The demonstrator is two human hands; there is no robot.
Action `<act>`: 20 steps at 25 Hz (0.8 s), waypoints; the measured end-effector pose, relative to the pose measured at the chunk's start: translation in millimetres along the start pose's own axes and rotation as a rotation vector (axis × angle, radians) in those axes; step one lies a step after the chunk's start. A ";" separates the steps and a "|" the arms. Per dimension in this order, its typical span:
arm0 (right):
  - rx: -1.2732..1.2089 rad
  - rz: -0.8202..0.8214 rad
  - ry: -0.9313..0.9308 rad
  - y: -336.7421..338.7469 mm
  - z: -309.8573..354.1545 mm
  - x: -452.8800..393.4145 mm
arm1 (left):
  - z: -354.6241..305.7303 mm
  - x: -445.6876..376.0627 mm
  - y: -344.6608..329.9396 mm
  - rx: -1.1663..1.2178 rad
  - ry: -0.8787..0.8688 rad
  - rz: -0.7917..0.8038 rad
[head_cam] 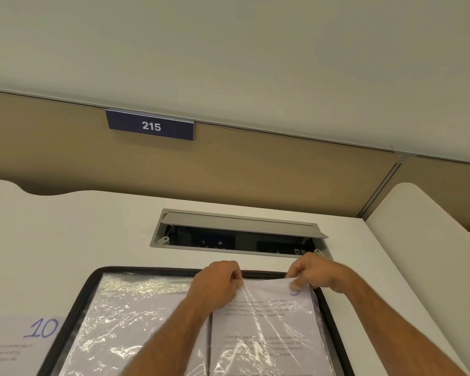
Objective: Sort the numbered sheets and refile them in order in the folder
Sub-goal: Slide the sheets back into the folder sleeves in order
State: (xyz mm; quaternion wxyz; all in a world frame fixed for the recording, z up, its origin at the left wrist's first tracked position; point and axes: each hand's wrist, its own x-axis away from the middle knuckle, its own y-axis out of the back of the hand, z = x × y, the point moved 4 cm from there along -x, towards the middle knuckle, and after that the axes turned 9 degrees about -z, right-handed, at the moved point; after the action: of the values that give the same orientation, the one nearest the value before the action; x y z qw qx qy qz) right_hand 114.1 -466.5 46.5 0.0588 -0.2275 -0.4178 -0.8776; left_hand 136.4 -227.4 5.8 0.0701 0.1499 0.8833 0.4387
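Observation:
A black-edged folder [78, 299] lies open on the white desk, its pages made of clear plastic sleeves. My left hand [215, 283] pinches the top edge of the right-hand sleeve [266, 356] near the spine. My right hand [310, 272] pinches the top of a printed sheet [272, 291] that sits in that sleeve, its handwritten blue number mostly covered by my fingers. The left-hand sleeve [125, 316] lies flat and crinkled. A loose sheet marked 10 [17, 346] lies on the desk to the left of the folder.
Behind the folder a grey cable hatch [236, 234] stands open in the desk. A tan partition [255, 169] with a dark sign reading 215 [150, 126] runs along the back. A white curved panel [418, 229] borders the desk on the right.

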 end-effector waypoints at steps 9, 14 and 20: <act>0.336 0.097 0.110 -20.1 19.2 6.7 | -1.5 2.5 0.1 -0.002 0.015 -0.031; 0.277 0.066 0.169 -26.1 25.8 12.7 | -1.4 5.1 -2.5 0.002 0.013 -0.065; 0.486 -0.031 0.139 -32.8 11.9 11.1 | 3.5 18.3 2.1 0.107 -0.023 -0.147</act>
State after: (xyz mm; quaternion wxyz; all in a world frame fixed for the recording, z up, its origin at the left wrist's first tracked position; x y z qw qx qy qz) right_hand 98.7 -435.4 34.8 0.1268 -0.1394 -0.6148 -0.7659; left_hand 120.5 -217.6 5.5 0.1041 0.0931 0.9132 0.3829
